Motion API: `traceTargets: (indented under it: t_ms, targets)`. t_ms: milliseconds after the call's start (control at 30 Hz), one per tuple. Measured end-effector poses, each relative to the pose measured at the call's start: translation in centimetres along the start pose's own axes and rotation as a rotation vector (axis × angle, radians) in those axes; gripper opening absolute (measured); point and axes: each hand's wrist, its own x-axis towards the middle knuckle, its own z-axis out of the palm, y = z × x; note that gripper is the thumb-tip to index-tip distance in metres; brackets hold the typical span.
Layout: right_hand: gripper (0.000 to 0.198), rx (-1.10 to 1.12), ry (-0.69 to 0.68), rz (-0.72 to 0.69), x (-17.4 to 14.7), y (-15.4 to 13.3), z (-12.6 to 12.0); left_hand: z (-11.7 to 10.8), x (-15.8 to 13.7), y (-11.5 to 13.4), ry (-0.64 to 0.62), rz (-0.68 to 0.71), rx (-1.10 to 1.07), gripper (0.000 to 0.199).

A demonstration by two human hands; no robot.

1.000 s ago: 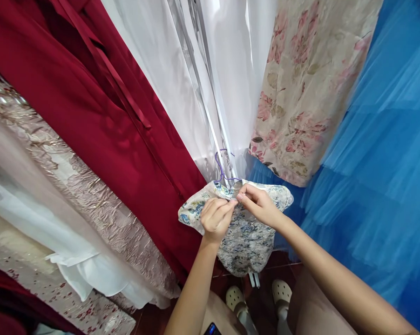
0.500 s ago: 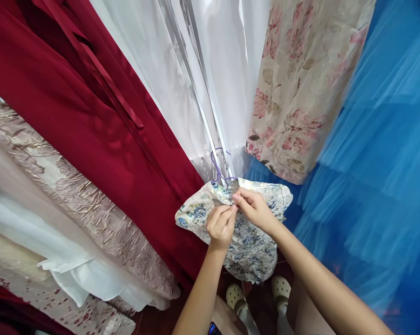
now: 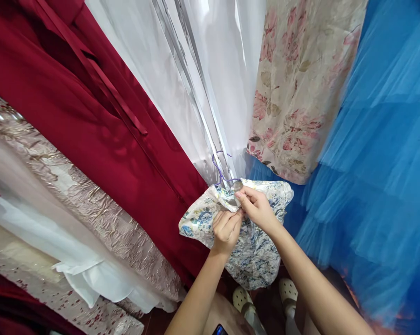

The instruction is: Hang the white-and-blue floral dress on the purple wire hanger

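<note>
A white blouse with blue and yellow flowers point(image 3: 254, 253) hangs in front of me on a purple wire hanger point(image 3: 220, 170). My left hand point(image 3: 226, 231) is closed on the blouse's front, just under the neckline. Beside it and slightly higher, my right hand point(image 3: 257, 208) pinches the edge of the neck opening between thumb and fingers. The fingertips of both hands nearly meet at the front of the collar. Whatever small part lies between them, such as a button, is hidden by the fingers.
Long garments surround the blouse: a dark red dress point(image 3: 126, 153) and white fabric point(image 3: 227, 70) behind, a pink-flowered cloth point(image 3: 290, 107), and a blue tulle skirt point(image 3: 377, 186) at right. Shiny strips point(image 3: 206, 93) run down to the hanger. Below are my pale clogs point(image 3: 242, 298) and a phone point(image 3: 219, 330).
My left hand has slid a little down and right along the blouse front, and the neck opening shows more. My right hand keeps its pinch. The view has shifted slightly.
</note>
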Motion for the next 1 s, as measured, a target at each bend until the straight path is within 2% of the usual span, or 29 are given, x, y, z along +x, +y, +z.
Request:
traceTargets:
  t_ms: [100,233,300,400,467,633,733,800,833,933,1000]
  targets:
    - [0.030,-0.046,-0.001,-0.023,-0.4,-0.5,-0.3,-0.6,0.7,-0.3,0.002,0.032,-0.005,0.018]
    - [0.027,-0.058,0.038,-0.047,-0.8,-1.4,-0.9,-0.3,0.7,0.4,0.046,-0.015,-0.005,0.020]
    - [0.027,0.009,0.093,-0.040,-0.7,-1.8,-1.3,0.3,0.0,1.1,-0.021,-0.023,-0.008,0.017]
    - [0.027,0.113,0.177,-0.041,0.0,-2.0,-2.1,1.4,-2.3,2.2,-0.202,-0.007,-0.007,0.011]
    - [0.027,0.153,0.191,-0.039,0.4,-2.0,-2.6,1.9,-4.5,2.8,-0.277,-0.035,-0.005,0.012]
    - [0.033,0.133,0.140,0.006,0.1,-1.3,-4.1,1.6,-11.0,4.0,-0.274,-0.260,-0.032,0.012]
    - [0.038,0.081,0.113,0.045,-1.2,-0.8,-5.1,0.5,-13.3,4.7,-0.272,-0.450,-0.037,0.013]
    - [0.040,0.035,0.100,0.078,-2.1,-0.7,-5.6,-0.2,-13.1,5.1,-0.226,-0.569,-0.034,0.020]
    - [0.040,0.013,0.094,0.092,-2.5,-0.6,-5.8,-0.5,-12.3,5.1,-0.164,-0.617,-0.020,0.027]
    - [0.038,-0.048,0.104,0.102,-3.4,-0.8,-5.7,-0.5,-8.5,4.6,0.109,-0.699,0.076,0.065]
    - [0.040,-0.109,0.111,0.075,-3.9,-1.0,-5.3,0.1,-5.7,3.3,0.219,-0.725,0.161,0.088]
